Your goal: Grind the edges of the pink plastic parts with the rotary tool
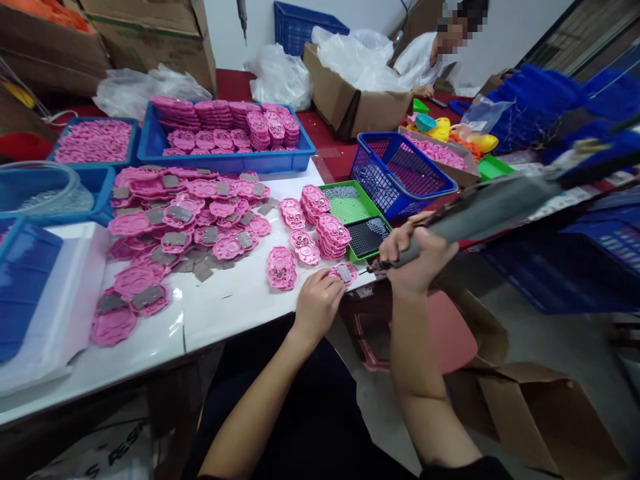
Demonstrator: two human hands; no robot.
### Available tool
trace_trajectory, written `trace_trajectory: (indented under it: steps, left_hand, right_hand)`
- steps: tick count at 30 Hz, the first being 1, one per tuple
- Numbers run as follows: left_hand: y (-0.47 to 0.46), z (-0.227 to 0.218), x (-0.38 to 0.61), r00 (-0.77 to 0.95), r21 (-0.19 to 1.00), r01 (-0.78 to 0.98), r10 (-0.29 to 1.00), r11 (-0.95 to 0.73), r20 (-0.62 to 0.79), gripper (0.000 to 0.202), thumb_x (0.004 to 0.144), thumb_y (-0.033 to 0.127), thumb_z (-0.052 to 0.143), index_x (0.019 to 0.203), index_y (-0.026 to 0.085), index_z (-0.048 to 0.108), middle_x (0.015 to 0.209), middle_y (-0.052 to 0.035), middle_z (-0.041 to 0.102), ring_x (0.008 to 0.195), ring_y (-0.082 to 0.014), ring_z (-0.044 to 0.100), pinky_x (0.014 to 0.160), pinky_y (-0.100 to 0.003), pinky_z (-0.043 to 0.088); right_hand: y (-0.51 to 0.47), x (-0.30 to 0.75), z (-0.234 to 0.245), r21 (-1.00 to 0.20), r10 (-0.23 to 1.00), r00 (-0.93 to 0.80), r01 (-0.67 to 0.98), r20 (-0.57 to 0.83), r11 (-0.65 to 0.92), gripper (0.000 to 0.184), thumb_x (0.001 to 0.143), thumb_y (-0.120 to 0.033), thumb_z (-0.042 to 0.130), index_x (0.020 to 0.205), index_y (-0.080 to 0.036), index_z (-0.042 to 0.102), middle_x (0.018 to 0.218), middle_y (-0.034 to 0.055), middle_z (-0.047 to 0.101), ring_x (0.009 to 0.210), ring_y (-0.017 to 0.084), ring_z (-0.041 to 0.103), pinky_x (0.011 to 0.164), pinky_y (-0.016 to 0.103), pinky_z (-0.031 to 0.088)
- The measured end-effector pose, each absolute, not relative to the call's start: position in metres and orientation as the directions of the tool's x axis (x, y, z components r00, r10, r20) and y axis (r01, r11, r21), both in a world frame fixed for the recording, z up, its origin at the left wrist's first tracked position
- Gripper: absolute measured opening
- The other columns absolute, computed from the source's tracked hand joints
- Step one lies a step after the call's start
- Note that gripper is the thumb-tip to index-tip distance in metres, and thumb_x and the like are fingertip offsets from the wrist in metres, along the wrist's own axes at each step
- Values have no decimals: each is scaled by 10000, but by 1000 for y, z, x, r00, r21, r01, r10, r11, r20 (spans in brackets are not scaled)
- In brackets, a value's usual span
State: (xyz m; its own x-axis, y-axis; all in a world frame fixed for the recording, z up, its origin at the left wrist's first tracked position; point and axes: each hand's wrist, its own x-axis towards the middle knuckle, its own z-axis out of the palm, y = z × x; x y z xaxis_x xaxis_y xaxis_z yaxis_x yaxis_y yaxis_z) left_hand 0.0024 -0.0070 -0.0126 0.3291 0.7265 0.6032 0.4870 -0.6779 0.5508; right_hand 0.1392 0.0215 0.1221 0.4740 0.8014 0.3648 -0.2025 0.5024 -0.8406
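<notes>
My left hand (320,300) is closed on the near side of a pink plastic part (345,272) with a grey plate on it, at the table's front edge. My right hand (417,257) is wrapped round a power screwdriver (450,223), held tilted, its thin bit reaching toward the pink part. Whether the bit touches the part I cannot tell. Just beyond my left hand stand stacked pink parts (333,237), with a few single ones around them. A green tray (367,203) of small metal pieces and a black grid lies behind my hands.
A large heap of pink parts with grey plates (185,213) covers the table's left side. Behind it stands a blue bin (225,162) of stacked pink parts. A blue basket (400,173) is beyond the tray. Another person (420,60) sits across. A pink stool (453,333) stands below right.
</notes>
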Motion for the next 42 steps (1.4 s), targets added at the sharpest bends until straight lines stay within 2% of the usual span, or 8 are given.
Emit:
trace_trajectory:
  steps: [4,9,13,18,23,27,35,42]
  left_hand:
    - [-10,-10,0,385,460,525,682,-716,622,149,979,170,592,1071,184,709,1011,-80,761,1140,-284,670,934,-447,572]
    - [-22,-4,-22,518,185,518,478,-835,710,199,988,111,547,1127,121,689,1039,-107,763,1094,-255,707,984,-419,592]
    - [-41,13,-72,531,83,496,377,-865,759,209,980,96,552,1140,118,685,1019,-92,772,1061,-228,722,995,-411,604]
    - [0,47,-163,442,-85,781,451,-619,775,338,910,56,619,1232,143,674,1126,-133,758,1210,-311,654,972,-466,566]
    - [118,78,-221,146,41,977,796,-209,588,276,995,171,469,1032,161,742,1070,-170,753,1128,-347,639,934,-515,489]
    - [154,76,-219,188,35,971,839,-238,510,234,952,184,524,889,128,743,1071,-197,743,1094,-378,630,927,-539,473]
    - [64,43,-172,385,74,887,818,-456,427,199,979,253,544,1062,182,710,1102,-113,721,1060,-272,652,948,-419,519]
    - [17,4,-176,138,56,984,919,-170,370,387,980,191,458,1321,38,561,1215,-228,669,1128,-353,631,939,-497,540]
  right_hand:
    - [8,151,139,-813,723,558,-140,407,565,131,666,-295,603,781,-231,593,446,-108,410,294,84,339,286,221,281]
    - [-9,157,135,-839,799,494,-223,343,497,135,586,-287,604,711,-254,643,405,-87,405,271,104,320,279,268,246]
    - [-14,160,129,-829,818,483,-281,312,483,173,544,-257,619,704,-247,683,414,-63,411,287,105,359,295,291,239]
    - [-9,155,125,-815,831,469,-327,299,478,205,544,-255,578,719,-245,686,391,-69,422,262,127,337,270,282,277]
    - [-10,137,121,-792,868,377,-394,324,467,163,650,-256,626,794,-240,700,437,-67,472,302,118,392,308,260,367]
    - [-24,129,111,-795,881,333,-401,336,455,149,724,-239,644,858,-227,706,478,-67,500,340,104,438,343,236,415]
    - [-35,147,106,-794,868,317,-369,382,483,149,787,-261,626,910,-223,701,503,-69,505,363,96,451,361,225,435]
    - [-28,149,110,-808,867,328,-341,376,480,145,766,-287,657,889,-223,701,494,-67,490,351,102,428,348,235,409]
